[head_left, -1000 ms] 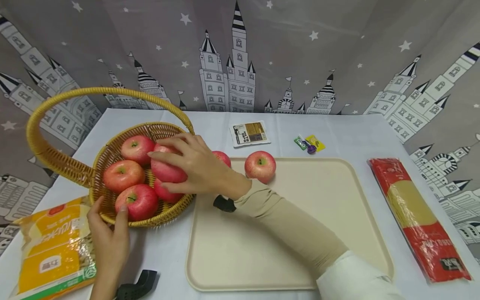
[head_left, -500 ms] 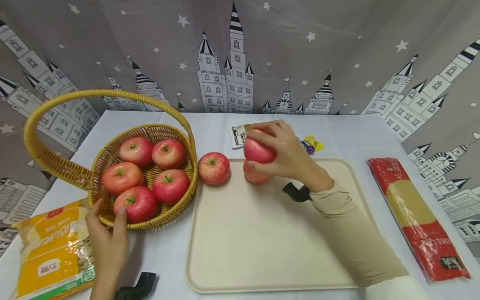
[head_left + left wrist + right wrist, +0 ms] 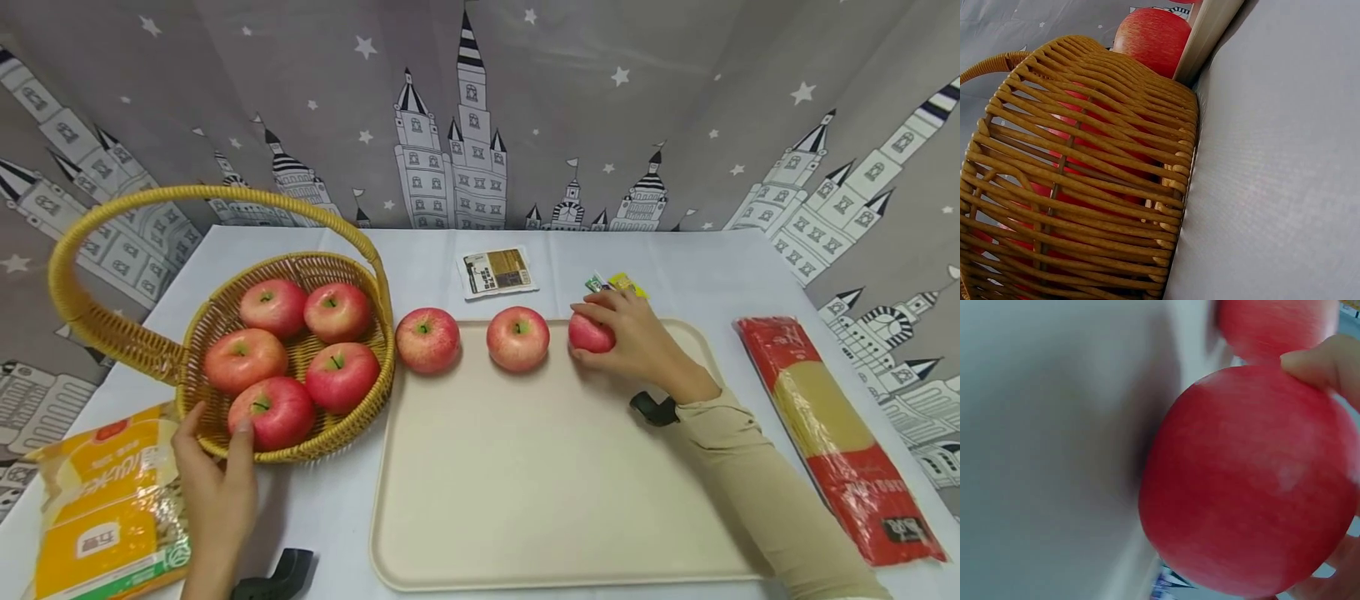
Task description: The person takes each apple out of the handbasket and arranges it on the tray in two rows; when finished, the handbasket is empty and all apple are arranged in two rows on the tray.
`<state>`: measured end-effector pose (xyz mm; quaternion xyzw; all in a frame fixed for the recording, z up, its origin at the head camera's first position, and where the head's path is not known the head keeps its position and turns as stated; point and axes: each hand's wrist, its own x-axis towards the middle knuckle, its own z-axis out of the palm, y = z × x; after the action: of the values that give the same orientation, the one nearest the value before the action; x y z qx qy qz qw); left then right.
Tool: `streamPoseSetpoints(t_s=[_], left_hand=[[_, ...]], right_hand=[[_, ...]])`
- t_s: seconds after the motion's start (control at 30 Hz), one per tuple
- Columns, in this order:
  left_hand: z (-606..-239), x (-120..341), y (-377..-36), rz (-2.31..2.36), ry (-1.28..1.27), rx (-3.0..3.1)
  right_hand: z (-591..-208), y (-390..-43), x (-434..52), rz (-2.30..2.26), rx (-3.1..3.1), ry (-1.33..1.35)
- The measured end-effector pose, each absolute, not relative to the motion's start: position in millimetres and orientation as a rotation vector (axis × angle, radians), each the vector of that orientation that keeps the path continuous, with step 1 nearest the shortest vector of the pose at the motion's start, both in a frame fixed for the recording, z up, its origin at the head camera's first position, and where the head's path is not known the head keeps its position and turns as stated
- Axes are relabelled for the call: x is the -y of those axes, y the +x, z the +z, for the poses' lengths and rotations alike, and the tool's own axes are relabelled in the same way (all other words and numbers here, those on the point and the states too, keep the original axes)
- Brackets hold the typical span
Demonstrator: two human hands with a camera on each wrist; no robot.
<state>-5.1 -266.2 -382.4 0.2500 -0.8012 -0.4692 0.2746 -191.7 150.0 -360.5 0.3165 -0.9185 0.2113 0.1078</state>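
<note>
My right hand [image 3: 633, 337] grips a red apple [image 3: 589, 333] at the far edge of the beige tray [image 3: 570, 483]. In the right wrist view the held apple [image 3: 1250, 481] fills much of the picture, with fingertips on its side. Two more apples stand to its left along that edge, one in the middle [image 3: 517, 339] and one [image 3: 427, 340] beside the basket. My left hand [image 3: 219, 492] holds the near rim of the yellow wicker basket [image 3: 352, 429], thumb over the rim. Several apples lie inside. The left wrist view shows the woven wall [image 3: 1085, 181] but no fingers.
An orange and yellow food bag [image 3: 112, 508] lies left of my left hand. A red noodle packet [image 3: 840, 437] lies right of the tray. Behind the tray are a flat sachet [image 3: 497, 272] and small sweets [image 3: 628, 284]. The basket's tall handle [image 3: 202, 192] arches above it.
My right hand has taken an apple from the basket and carried it right, past the middle apple, to the tray's far edge. The left hand has stayed at the basket rim.
</note>
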Motion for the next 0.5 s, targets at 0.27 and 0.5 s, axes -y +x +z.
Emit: streamPoseSetpoints(t_s=[0.27, 0.5], left_hand=[[-380.8, 265.5, -7.2, -1.263, 0.675, 2.168], [-381.2, 264.9, -5.6, -1.273, 0.670, 2.154]], right_hand=[[-368.0, -186.3, -157.4, 0.600, 2.791, 0.942], [-369.4, -185.2, -157.0, 0.623, 2.811, 0.922]])
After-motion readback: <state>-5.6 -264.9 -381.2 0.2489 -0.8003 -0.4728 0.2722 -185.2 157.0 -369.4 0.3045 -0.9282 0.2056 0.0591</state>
